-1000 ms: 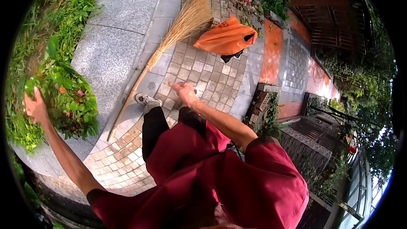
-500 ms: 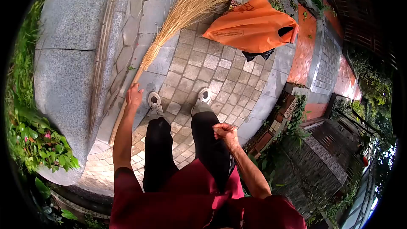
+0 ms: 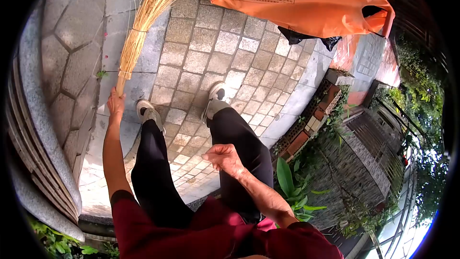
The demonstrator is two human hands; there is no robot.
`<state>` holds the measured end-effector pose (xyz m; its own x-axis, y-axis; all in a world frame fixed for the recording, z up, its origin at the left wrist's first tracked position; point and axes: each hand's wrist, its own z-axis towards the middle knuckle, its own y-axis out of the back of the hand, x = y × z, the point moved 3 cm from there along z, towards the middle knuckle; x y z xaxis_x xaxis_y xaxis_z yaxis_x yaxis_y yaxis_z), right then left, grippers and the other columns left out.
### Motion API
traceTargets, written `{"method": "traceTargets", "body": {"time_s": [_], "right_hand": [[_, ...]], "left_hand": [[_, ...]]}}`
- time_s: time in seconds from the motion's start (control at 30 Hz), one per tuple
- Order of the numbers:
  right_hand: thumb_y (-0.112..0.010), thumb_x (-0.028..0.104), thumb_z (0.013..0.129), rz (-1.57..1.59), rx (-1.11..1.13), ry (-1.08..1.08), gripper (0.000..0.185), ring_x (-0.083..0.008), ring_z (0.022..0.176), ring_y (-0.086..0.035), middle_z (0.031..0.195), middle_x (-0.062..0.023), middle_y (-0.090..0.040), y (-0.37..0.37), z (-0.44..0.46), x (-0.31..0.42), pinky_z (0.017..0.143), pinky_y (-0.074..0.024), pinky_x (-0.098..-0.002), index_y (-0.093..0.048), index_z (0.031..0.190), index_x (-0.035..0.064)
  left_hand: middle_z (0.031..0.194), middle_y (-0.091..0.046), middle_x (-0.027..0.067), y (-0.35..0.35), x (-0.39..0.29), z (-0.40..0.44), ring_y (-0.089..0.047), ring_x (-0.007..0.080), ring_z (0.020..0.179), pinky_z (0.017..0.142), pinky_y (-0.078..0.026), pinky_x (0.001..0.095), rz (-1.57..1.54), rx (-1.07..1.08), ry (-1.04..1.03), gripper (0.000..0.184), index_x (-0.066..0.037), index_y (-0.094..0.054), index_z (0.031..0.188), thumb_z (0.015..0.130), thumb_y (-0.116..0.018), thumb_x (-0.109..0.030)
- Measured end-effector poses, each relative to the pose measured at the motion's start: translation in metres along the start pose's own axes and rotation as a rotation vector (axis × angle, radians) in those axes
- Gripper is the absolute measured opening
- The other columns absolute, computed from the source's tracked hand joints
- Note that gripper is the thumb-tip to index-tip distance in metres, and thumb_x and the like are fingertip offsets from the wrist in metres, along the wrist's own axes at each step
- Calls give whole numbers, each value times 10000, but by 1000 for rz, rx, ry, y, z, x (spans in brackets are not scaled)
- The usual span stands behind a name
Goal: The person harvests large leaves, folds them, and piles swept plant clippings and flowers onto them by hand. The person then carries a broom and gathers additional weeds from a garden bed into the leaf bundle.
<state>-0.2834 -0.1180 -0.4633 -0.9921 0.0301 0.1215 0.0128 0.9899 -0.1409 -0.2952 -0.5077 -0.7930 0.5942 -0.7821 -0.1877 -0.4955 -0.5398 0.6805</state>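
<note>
My left hand (image 3: 116,102) is closed around the handle of a straw broom (image 3: 139,31), just below where the bristles are bound. The bristles fan out away from me and run past the top edge of the view. Little of the handle shows below the hand. In front of my right thigh, my right hand (image 3: 225,159) hangs with its fingers curled in; nothing shows in it. Ahead on the right is a large orange bag (image 3: 306,2) with printing on its side and a dark hole at its right end. Black plastic (image 3: 309,38) sticks out beneath it.
Paving stones (image 3: 206,62) cover the ground under my feet. A curved stone ledge (image 3: 48,96) rises on the left. To the right stands a low brick planter (image 3: 311,120) with greenery, and broad leaves (image 3: 285,177) grow close to my right arm.
I have stepped forward, so the orange bag looks nearer and larger. The broom, still in my left hand, has shifted left in view. My right hand has swung left and lower in view.
</note>
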Motion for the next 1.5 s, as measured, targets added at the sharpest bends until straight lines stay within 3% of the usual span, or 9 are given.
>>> {"method": "traceTargets", "body": {"time_s": [0.33,0.5,0.63,0.73,0.93,1.13,1.27,1.33,1.5], "right_hand": [[-612,156,926,21,86,119,242,-97,643,-626,821,-68,-685,-14,-134,-3,583,-519,-224,-640,1124,21],[-590,113,932,66,138,391,254,-87,678,-615,881,-67,-680,-2,-222,58,624,-518,-240,-610,1164,11],[-581,77,928,74,320,528,262,-100,746,-610,912,-62,-663,31,-280,98,683,-506,-257,-600,1183,18],[-580,77,929,-21,486,615,269,-105,768,-604,920,-47,-649,70,-311,127,702,-497,-257,-596,1190,14],[-574,111,946,80,415,937,354,-113,853,-605,981,-44,-627,147,-412,232,758,-504,-266,-529,1283,12],[-729,408,803,253,77,1195,1177,-259,1035,-568,1381,-246,-360,181,-486,378,867,-492,-376,173,1485,79],[-748,342,800,899,245,1091,1292,-264,900,-633,1192,-234,-501,211,-500,438,701,-568,-467,377,1351,27],[-732,253,824,1002,168,939,865,-272,896,-645,1079,-155,-562,239,-504,453,701,-558,-538,-61,1345,88],[-629,282,837,1170,209,940,441,-346,921,-602,1060,-168,-589,331,-501,546,765,-482,-601,-422,1166,72]], "left_hand": [[834,-635,248,274,-182,-280,-621,438,815,740,-472,487,-366,73,-111,397,18,-481,1009,715,-710,-121],[735,-613,122,338,-218,-310,-589,212,679,642,-463,345,-579,97,-154,344,4,-536,917,669,-721,-146],[771,-621,142,415,-286,-399,-594,222,713,696,-474,363,-434,-151,-305,335,18,-528,965,706,-693,-115],[760,-592,188,461,-360,-476,-587,276,699,679,-469,383,-218,-272,-255,328,-8,-509,1017,726,-645,-72],[886,-534,285,504,-491,-547,-496,497,793,681,-447,451,91,-614,-807,345,22,-473,1073,738,-550,60],[853,-513,242,548,-667,-619,-532,468,797,671,-428,507,413,-707,-1027,325,9,-460,1047,747,-576,61],[840,-525,182,550,-770,-632,-566,393,793,668,-461,487,729,-604,-1165,315,-15,-462,1022,739,-578,61],[818,-535,143,548,-824,-633,-584,334,789,674,-494,439,961,-649,-1339,314,-37,-478,1016,729,-561,60],[1043,-574,88,559,-980,-652,-560,249,1017,884,-461,355,1072,-823,-1890,287,-28,-555,1039,754,-563,1]]}}
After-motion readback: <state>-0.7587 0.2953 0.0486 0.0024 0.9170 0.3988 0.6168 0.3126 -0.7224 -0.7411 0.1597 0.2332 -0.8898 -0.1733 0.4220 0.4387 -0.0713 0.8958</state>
